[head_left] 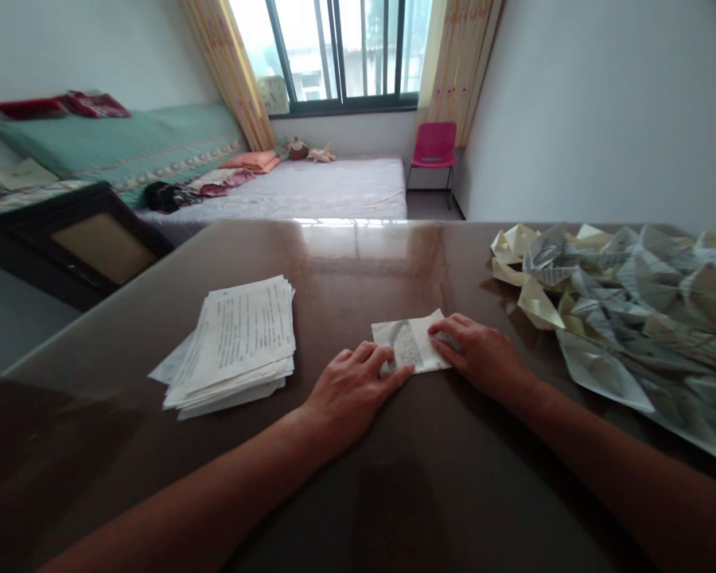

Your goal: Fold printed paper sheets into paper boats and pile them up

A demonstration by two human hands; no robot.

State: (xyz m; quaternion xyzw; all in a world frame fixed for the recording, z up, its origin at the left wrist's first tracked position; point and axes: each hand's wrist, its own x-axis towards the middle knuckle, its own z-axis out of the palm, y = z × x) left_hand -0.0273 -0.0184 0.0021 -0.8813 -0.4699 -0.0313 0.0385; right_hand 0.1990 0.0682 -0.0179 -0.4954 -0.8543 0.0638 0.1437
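Observation:
A small folded sheet of printed paper (410, 341) lies on the dark glossy table (358, 263) in front of me. My left hand (352, 390) lies flat with its fingertips pressing the sheet's lower left edge. My right hand (480, 354) rests on the sheet's right side, fingers stretched out and pressing down. Neither hand lifts the paper off the table.
A stack of printed sheets (239, 342) lies to the left of my hands. A heap of folded paper boats (626, 310) covers the table's right side. Beyond the table are a bed (328, 187), a pink chair (433, 147) and a window (334, 48).

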